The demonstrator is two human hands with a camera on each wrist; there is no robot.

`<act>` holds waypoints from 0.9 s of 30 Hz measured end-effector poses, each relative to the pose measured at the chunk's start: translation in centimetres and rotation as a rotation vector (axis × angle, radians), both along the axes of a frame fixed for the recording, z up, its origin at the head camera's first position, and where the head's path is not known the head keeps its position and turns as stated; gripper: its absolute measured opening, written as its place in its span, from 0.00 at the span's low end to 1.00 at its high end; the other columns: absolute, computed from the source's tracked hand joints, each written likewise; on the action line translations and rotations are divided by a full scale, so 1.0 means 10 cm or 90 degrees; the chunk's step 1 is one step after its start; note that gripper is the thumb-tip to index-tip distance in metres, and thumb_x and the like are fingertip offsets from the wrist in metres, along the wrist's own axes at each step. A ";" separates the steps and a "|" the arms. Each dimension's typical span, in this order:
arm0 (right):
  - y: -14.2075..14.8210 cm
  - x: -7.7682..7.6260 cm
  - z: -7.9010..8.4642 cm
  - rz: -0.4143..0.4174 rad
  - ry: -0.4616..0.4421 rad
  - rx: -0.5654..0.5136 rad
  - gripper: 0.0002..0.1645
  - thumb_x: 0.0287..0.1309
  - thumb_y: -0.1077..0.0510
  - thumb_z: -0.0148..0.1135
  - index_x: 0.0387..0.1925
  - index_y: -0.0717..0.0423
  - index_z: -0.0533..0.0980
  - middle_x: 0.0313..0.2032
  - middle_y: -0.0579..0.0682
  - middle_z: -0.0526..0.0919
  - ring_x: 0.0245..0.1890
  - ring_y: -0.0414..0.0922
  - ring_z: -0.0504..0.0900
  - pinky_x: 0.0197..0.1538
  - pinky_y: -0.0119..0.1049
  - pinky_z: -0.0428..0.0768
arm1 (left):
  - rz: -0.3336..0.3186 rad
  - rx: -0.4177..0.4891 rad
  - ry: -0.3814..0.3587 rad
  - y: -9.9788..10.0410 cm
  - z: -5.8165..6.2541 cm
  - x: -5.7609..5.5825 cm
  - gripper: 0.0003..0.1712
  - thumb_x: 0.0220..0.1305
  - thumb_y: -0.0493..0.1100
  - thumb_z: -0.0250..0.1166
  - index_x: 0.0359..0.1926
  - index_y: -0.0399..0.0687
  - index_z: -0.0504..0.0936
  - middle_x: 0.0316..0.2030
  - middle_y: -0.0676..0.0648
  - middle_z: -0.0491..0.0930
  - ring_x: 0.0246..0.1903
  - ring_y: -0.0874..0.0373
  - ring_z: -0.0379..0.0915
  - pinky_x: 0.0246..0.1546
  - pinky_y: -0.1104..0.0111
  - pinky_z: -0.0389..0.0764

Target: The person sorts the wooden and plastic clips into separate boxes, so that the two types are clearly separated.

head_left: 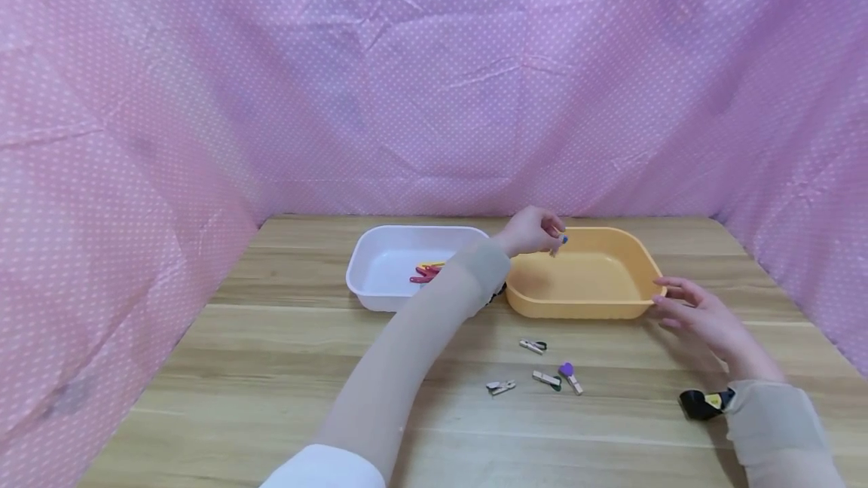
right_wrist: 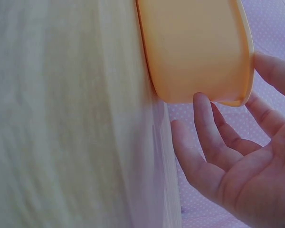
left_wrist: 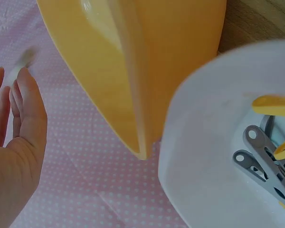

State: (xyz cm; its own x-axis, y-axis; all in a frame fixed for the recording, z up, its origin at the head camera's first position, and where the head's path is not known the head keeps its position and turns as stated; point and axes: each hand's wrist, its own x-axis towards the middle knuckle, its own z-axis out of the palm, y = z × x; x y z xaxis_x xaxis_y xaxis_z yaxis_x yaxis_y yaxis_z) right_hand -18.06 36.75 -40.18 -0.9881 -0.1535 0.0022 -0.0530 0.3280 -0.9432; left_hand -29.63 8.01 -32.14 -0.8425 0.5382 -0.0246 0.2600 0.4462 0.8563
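Observation:
My left hand (head_left: 534, 232) is over the left part of the yellow tray (head_left: 583, 310), pinching a small wooden clothespin (head_left: 554, 251) with a blue decoration at its fingertips. In the left wrist view this clothespin (left_wrist: 26, 58) is a blur by the fingertips. My right hand (head_left: 708, 326) is at the tray's right end; its loosely extended fingers touch the rim and outer wall in the right wrist view. Nearer me on the table lie several wooden clothespins, one with a purple heart (head_left: 566, 370), another with a dark green decoration (head_left: 556, 383).
A white tray (head_left: 380, 300) stands left of the yellow one, holding red clothespins (head_left: 425, 274), plus yellow and grey clothespins (left_wrist: 261, 164). My left forearm crosses its right side. A black device (head_left: 698, 405) is at my right wrist. Pink dotted cloth (head_left: 434, 96) hangs behind the wooden table (head_left: 271, 382).

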 end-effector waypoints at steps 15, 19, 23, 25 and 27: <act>0.00 0.00 -0.01 -0.004 0.000 0.013 0.20 0.66 0.61 0.54 0.47 0.28 0.70 0.39 0.29 0.71 0.36 0.29 0.80 0.38 0.24 0.81 | -0.006 0.002 -0.005 -0.18 0.05 0.04 0.13 0.60 0.34 0.64 0.47 0.37 0.80 0.37 0.45 0.79 0.34 0.62 0.74 0.34 0.78 0.80; 0.00 0.00 -0.01 -0.003 -0.001 0.019 0.20 0.66 0.61 0.54 0.47 0.28 0.70 0.39 0.30 0.71 0.36 0.30 0.80 0.38 0.25 0.81 | -0.014 0.016 -0.010 -0.22 0.11 0.10 0.13 0.61 0.34 0.64 0.48 0.38 0.80 0.38 0.46 0.79 0.35 0.63 0.74 0.35 0.78 0.80; 0.01 -0.01 -0.01 -0.001 -0.003 0.018 0.20 0.66 0.61 0.53 0.47 0.28 0.70 0.39 0.29 0.71 0.36 0.30 0.80 0.38 0.25 0.81 | -0.029 0.024 -0.004 -0.25 0.15 0.15 0.14 0.61 0.34 0.63 0.48 0.37 0.79 0.40 0.44 0.80 0.36 0.62 0.75 0.35 0.77 0.81; 0.01 -0.01 -0.01 0.000 -0.003 0.013 0.20 0.66 0.62 0.53 0.47 0.28 0.70 0.39 0.29 0.72 0.36 0.30 0.80 0.38 0.24 0.81 | -0.038 0.023 0.005 -0.28 0.17 0.19 0.14 0.61 0.34 0.64 0.49 0.37 0.79 0.40 0.44 0.80 0.36 0.62 0.76 0.35 0.77 0.81; 0.02 -0.01 -0.02 0.001 -0.003 0.011 0.20 0.66 0.62 0.53 0.47 0.28 0.70 0.39 0.29 0.72 0.36 0.30 0.80 0.38 0.24 0.81 | -0.049 0.020 0.014 -0.30 0.17 0.21 0.14 0.61 0.35 0.64 0.49 0.38 0.79 0.40 0.45 0.80 0.37 0.61 0.77 0.36 0.77 0.81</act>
State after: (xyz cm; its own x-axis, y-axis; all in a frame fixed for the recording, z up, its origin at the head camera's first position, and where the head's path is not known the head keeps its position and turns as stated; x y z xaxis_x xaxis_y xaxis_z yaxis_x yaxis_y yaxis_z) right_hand -18.19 36.90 -40.35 -0.9879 -0.1548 -0.0057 -0.0485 0.3441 -0.9377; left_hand -27.48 4.98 -30.47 -0.7991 0.6011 0.0115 0.3111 0.3970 0.8635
